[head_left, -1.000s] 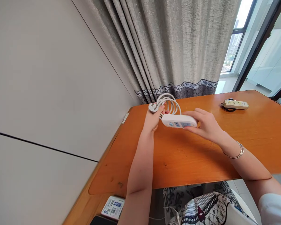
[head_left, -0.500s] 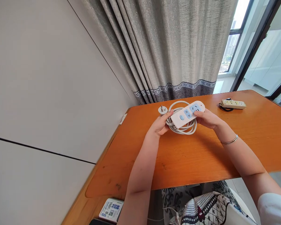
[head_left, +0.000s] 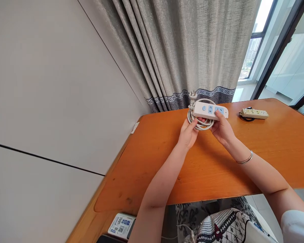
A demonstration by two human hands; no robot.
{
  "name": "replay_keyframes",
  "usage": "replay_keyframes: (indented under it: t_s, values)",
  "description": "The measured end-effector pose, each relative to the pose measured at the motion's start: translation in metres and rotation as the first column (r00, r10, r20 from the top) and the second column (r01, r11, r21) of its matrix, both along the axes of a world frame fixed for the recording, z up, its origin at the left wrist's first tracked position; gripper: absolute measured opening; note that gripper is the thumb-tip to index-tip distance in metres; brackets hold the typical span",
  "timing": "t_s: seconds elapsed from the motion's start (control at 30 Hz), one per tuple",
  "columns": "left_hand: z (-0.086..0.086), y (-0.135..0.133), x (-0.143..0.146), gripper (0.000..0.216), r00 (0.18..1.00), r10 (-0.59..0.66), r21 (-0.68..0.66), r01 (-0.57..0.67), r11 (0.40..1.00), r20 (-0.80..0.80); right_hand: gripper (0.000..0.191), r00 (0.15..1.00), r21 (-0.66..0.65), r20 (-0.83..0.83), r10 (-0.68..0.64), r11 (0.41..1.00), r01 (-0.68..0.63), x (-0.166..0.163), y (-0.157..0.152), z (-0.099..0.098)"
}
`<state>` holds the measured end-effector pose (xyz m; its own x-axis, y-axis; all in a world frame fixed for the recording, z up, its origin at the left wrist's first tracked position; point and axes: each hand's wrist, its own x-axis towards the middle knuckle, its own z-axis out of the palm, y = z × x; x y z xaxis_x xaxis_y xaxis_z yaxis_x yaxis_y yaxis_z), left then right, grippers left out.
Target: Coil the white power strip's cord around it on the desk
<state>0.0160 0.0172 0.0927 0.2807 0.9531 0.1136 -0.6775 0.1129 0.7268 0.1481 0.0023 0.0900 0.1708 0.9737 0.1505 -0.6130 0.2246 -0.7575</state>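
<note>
A white power strip [head_left: 214, 114] with light-blue sockets is held up over the far part of the table, face toward me. Its white cord [head_left: 202, 126] is coiled behind and below the strip, and the pronged plug [head_left: 193, 96] points upward at the left end. My left hand [head_left: 189, 133] is closed on the coiled cord at the lower left, thumb in front. My right hand [head_left: 222, 129] grips the strip near its right end, with the thumb on the right-hand socket and the other fingers mostly hidden behind.
On the orange-brown table [head_left: 152, 162], a cream power strip [head_left: 254, 113] with a black cord lies at the far right. A grey curtain [head_left: 187, 50] hangs behind, and a white panel [head_left: 45, 87] flanks the left. A printed white box [head_left: 122, 225] sits below the near-left edge.
Both hands have lifted the power strip and turned it more level. My left hand has shifted right and now grips the cord coil; the plug has swung up.
</note>
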Motion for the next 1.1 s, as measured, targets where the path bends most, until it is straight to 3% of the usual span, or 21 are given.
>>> replay_keyframes:
  t_s: [0.1, 0.33, 0.47, 0.67, 0.9, 1.1]
  values:
    - [0.001, -0.006, 0.006, 0.008, 0.996, 0.088, -0.004, -0.088, 0.996, 0.028, 0.050, 0.999, -0.001, 0.027, 0.032, 0.999, -0.032, -0.004, -0.004, -0.001]
    - [0.007, -0.007, 0.006, 0.028, 0.958, 0.285, -0.086, -0.282, 0.956, 0.027, 0.051, 0.989, -0.048, 0.074, 0.127, 0.991, -0.124, -0.012, -0.009, -0.003]
    - [0.009, -0.003, -0.001, 0.041, 0.948, 0.319, -0.160, -0.314, 0.936, 0.006, 0.052, 0.980, 0.001, 0.120, 0.158, 0.987, -0.159, -0.017, -0.014, -0.002]
    - [0.012, 0.004, -0.007, 0.057, 0.962, 0.274, -0.285, -0.262, 0.922, 0.004, 0.048, 0.986, 0.051, 0.113, 0.126, 0.990, -0.132, -0.025, -0.019, -0.005]
    - [0.001, 0.011, -0.007, 0.055, 0.900, 0.420, -0.160, -0.434, 0.887, -0.112, 0.047, 0.992, 0.015, 0.077, 0.103, 0.994, -0.105, -0.028, -0.018, -0.016]
    - [0.010, 0.009, -0.013, 0.056, 0.886, 0.429, -0.211, -0.459, 0.863, -0.174, 0.043, 0.988, 0.042, 0.090, 0.126, 0.991, -0.131, -0.032, -0.021, -0.018]
